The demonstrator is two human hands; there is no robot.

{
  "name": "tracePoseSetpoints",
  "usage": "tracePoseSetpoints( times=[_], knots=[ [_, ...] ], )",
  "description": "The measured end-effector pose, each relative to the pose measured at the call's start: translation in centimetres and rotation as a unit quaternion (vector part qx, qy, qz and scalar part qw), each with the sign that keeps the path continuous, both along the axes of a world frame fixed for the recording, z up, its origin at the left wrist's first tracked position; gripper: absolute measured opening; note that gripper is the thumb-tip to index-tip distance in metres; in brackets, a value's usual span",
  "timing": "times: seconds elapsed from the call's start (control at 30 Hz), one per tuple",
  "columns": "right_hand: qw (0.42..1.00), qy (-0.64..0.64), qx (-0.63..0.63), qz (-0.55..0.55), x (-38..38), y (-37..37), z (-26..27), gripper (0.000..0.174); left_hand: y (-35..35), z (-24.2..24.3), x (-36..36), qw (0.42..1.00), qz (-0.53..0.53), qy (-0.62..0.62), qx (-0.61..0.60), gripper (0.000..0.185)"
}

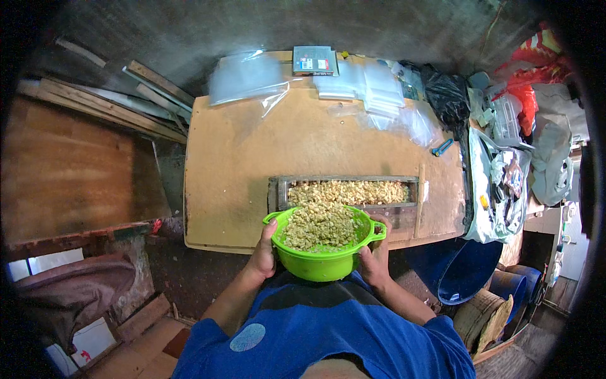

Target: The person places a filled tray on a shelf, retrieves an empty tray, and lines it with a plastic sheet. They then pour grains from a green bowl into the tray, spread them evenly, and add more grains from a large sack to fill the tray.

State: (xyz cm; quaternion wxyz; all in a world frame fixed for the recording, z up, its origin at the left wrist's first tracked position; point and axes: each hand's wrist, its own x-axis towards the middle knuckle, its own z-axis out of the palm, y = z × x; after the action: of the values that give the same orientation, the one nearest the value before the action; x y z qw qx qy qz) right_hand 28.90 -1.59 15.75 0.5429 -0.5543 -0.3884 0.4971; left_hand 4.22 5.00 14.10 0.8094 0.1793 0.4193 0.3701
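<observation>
My left hand point(263, 251) grips the left side of a lime-green plastic bowl point(317, 267) with loop handles. At the right side, near the other handle, my right hand point(377, 251) holds the same bowl, thumb toward me. Pale soybean-like beans point(322, 230) fill much of the bowl and heap over its far rim. Just beyond lies a long, narrow wooden frame point(345, 178) on the table, filled with a layer of similar beans point(350, 192). The bowl's far edge overlaps the frame's near side in view, and the two masses of beans seem to meet there.
A wooden slat point(419, 201) lies by the frame's right end on the wooden table point(236, 156). Clear plastic sheets point(248, 80), a small box point(312, 60) and a blue cutter point(442, 148) lie farther back. Plastic bags point(497, 189) crowd the right; blue barrels point(468, 272) stand below.
</observation>
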Motion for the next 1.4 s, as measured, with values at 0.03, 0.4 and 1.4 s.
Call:
tracePoseSetpoints(
  times=[0.03, 0.4, 1.4],
  knots=[
    [1.000, 0.003, 0.002, -0.002, 0.2, -0.1, -0.1, 0.092, 0.0, 0.1, 0.2, 1.000, -0.005, 0.002, 0.003, 0.066],
    [1.000, 0.003, 0.005, -0.009, 1.6, 0.1, 1.6, 0.092, 0.2, -0.1, 1.8, 1.000, 0.005, -0.023, 0.013, 0.070],
    [0.962, 0.039, -0.215, 0.165, -11.5, 5.0, 1.5, 0.068, -5.0, 4.4, -7.9, 0.973, -0.013, 0.129, 0.193, 0.073]
  ],
)
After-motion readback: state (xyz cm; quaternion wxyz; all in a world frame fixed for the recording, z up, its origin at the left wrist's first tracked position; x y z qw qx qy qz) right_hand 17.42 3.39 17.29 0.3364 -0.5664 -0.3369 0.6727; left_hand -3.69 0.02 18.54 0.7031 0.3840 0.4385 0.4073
